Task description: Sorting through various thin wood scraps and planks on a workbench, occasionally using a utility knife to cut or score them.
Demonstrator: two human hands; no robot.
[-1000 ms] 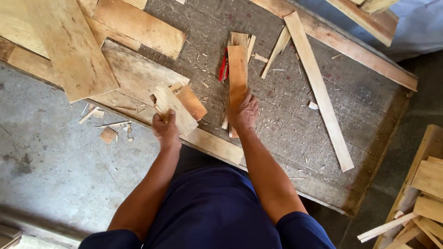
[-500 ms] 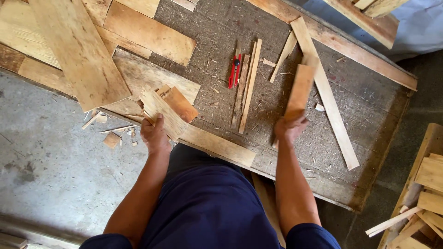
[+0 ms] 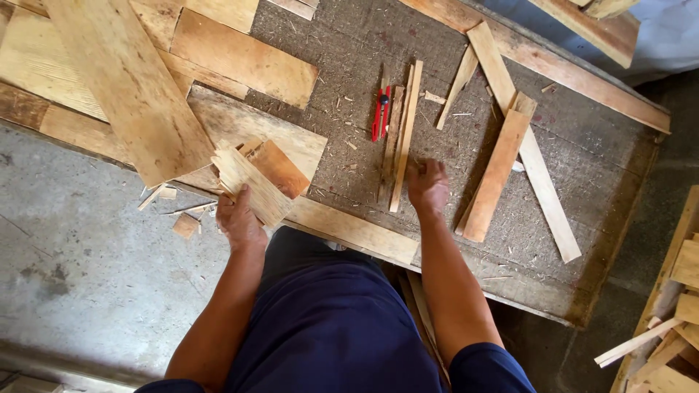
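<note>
- Two hands at work in the head view: the left hand [image 3: 239, 218] grips a short stack of thin wood offcuts [image 3: 251, 185] at the near edge of the board, while the right hand [image 3: 427, 185] is curled over the lower ends of the thin wood strips [image 3: 403, 138] — whether it pinches one, I cannot tell.
- Risk, as I judge it: the red utility knife [image 3: 380, 114] lies just beside those strips, so a careless sweep could knock it or catch a finger.
- The offcuts look splintery and loosely stacked — they could slip or fan out.
- Surface: a rough chipboard panel [image 3: 604, 175] strewn with shavings, with a flat plank [image 3: 497, 175] on it.
- Room: grey concrete floor [image 3: 80, 276], more scrap wood at the right.
</note>
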